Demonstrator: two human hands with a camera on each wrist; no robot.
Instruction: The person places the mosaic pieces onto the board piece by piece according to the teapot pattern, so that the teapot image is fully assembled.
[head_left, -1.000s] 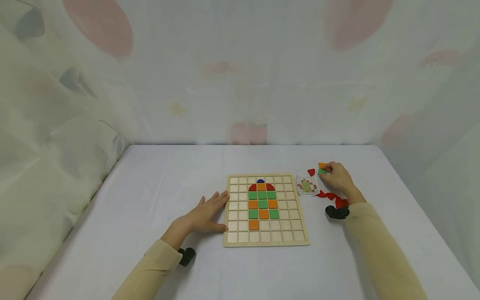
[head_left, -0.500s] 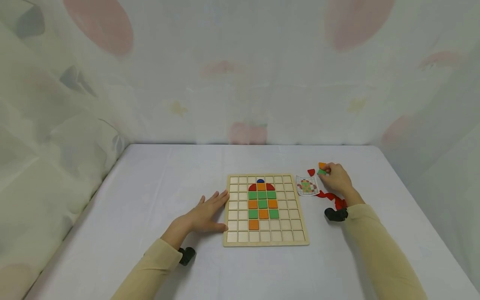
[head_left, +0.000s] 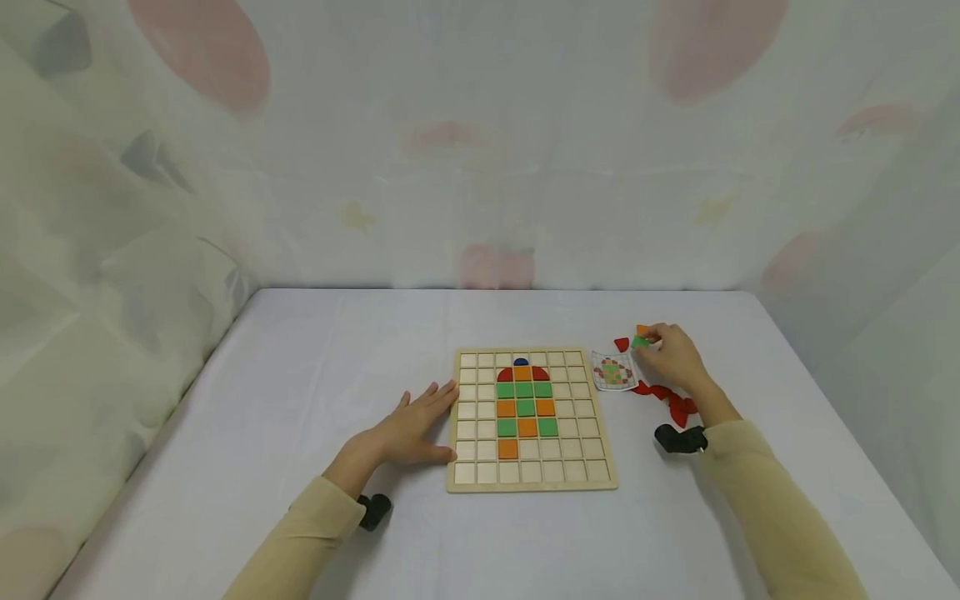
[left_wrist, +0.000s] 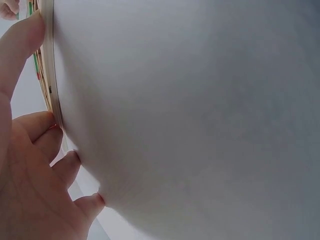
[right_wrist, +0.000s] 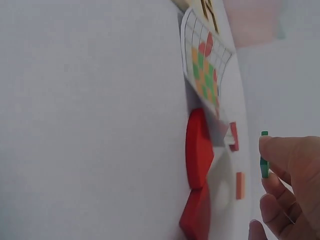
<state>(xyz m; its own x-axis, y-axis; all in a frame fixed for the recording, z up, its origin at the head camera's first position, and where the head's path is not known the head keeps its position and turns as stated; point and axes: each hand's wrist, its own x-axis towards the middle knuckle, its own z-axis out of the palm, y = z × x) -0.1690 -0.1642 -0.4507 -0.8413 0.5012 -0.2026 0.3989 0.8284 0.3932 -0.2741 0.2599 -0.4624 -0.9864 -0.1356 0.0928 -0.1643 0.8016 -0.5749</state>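
Note:
In the head view, a wooden grid board (head_left: 566, 451) carries orange and green square tiles, red curved pieces and a blue piece in its middle columns. My left hand (head_left: 411, 429) lies at the board's left edge, fingers spread and thumb touching the frame; the left wrist view shows fingertips along the board's side. Off to the right, my right hand (head_left: 675, 357) pinches a green tile (right_wrist: 264, 156) between thumb and fingers, and the right wrist view has that tile edge-on, above the table. An orange piece (head_left: 642, 329) lies just behind this hand.
A pattern card (head_left: 615, 372) with a coloured grid lies right of the board, its edge lifted. One red piece (head_left: 622, 343) sits behind it, while several more red pieces (head_left: 678, 408) are scattered near my right wrist. White cloth covers the table (head_left: 360, 342).
My right hand and the green tile have shifted slightly left, while the forearm has swung a little right, uncovering more of the red pieces. My left hand and the board stay put.

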